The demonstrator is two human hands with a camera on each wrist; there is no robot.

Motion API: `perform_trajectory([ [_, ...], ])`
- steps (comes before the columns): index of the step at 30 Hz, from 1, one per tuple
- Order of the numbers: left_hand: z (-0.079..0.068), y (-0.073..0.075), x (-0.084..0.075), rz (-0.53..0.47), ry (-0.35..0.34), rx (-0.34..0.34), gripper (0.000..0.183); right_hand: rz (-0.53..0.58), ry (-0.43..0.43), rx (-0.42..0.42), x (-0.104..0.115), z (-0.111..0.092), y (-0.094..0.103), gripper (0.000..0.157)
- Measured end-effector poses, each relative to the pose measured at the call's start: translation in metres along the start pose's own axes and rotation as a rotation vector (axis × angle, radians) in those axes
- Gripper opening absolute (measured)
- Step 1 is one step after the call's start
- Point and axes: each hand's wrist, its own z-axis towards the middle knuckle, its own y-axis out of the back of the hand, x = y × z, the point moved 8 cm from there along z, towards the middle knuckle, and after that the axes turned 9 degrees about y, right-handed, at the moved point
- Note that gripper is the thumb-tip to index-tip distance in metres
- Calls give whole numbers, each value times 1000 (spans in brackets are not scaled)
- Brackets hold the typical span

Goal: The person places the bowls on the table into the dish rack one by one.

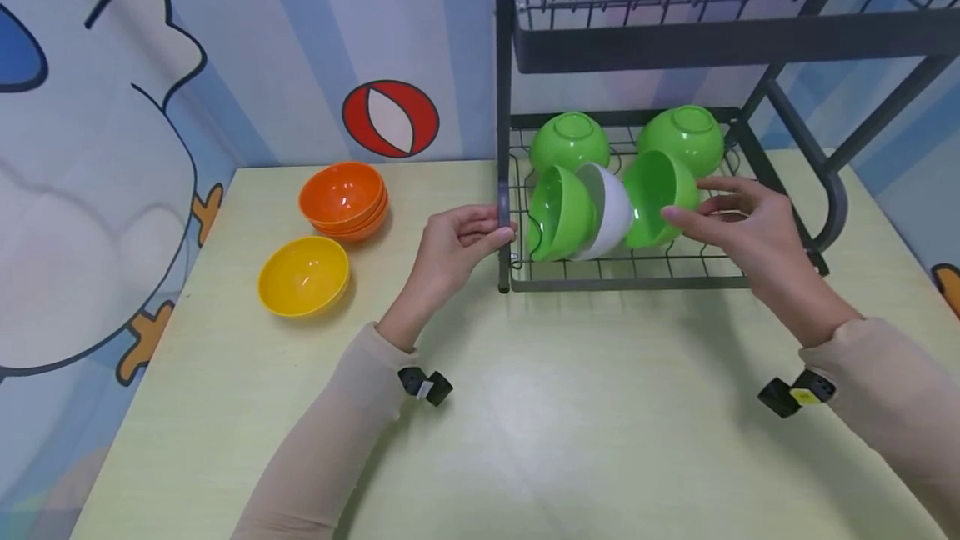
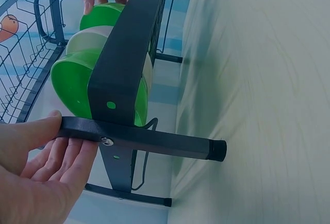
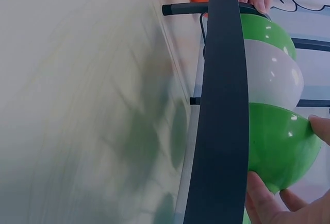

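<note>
Green bowl (image 1: 652,198): tilted on its side on the lower tier of the dish rack (image 1: 630,282), mouth turned left. Your right hand (image 1: 765,232) pinches it, thumb at the near rim; the right-wrist view adds your digits against its outer wall. Just left lean a white bowl (image 1: 613,215) and a second green bowl (image 1: 558,215). Head view alone shows two upside-down green bowls (image 1: 570,140) in full behind these, plus a yellow bowl (image 1: 303,277) near the stacked orange bowls (image 1: 341,198) on the table (image 1: 525,440). Left-wrist view reveals a screw (image 2: 107,141) on the front-left post (image 1: 504,148). Your left hand (image 1: 453,252) grips that post between thumb and fingers, well apart from your right; both forearms reach forward.
</note>
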Motion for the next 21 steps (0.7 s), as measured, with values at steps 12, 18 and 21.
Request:
perform_trajectory([
  [12, 1, 1, -3, 7, -13, -2, 37, -44, 17, 27, 10, 12, -16, 75],
  [18, 2, 1, -2, 22, -20, 0, 35, -47, 9, 51, 11, 13, -24, 74],
  [21, 0, 1, 1, 32, -11, -1, 36, -30, 3, 71, 9, 10, -27, 74],
])
